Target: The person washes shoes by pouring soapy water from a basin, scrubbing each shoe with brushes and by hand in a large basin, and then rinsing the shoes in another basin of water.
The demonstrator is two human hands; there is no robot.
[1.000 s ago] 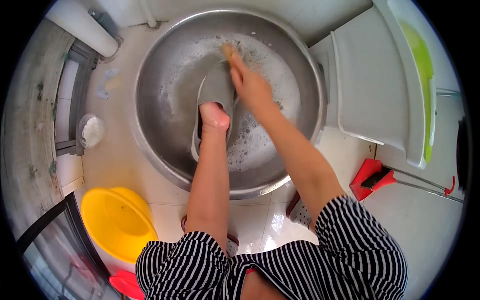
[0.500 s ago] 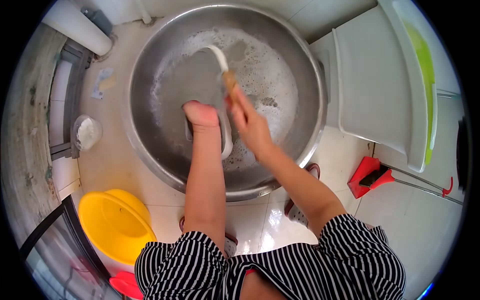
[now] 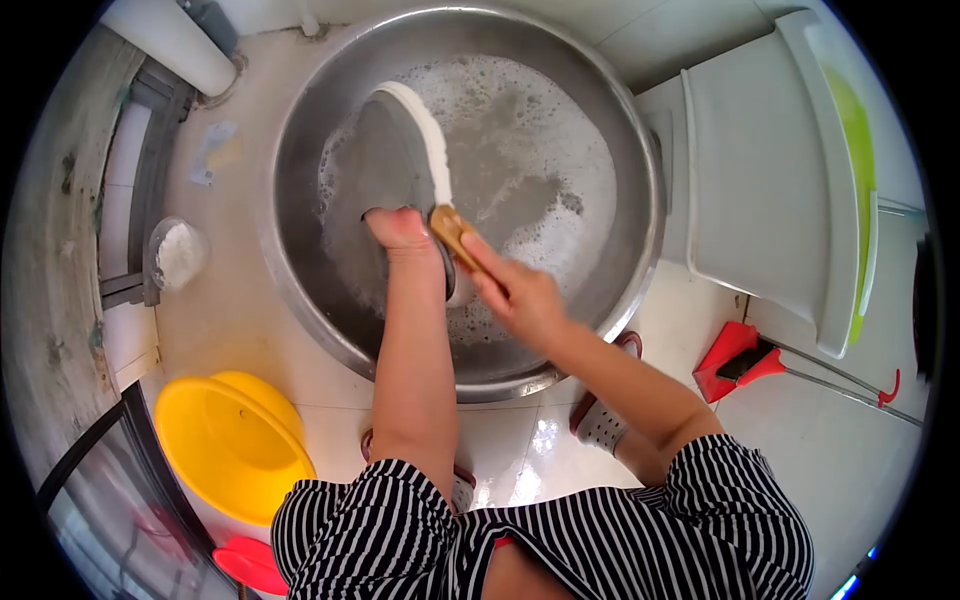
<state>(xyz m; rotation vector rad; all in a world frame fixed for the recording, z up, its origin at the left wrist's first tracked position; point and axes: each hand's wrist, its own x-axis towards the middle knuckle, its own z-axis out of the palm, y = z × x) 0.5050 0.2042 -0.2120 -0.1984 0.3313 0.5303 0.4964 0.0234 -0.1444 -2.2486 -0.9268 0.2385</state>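
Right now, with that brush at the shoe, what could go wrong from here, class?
The right hand holds the wooden brush close to the left hand inside the grey shoe, so a slip might graze that hand. Suds in the steel basin could splash over its rim, perhaps making the tiled floor slick.

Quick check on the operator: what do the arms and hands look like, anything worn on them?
Both sleeves are loose, with black and white stripes, ending near the elbows. The forearms are bare. No glove, watch or bracelet shows on the right hand or the visible part of the left hand.
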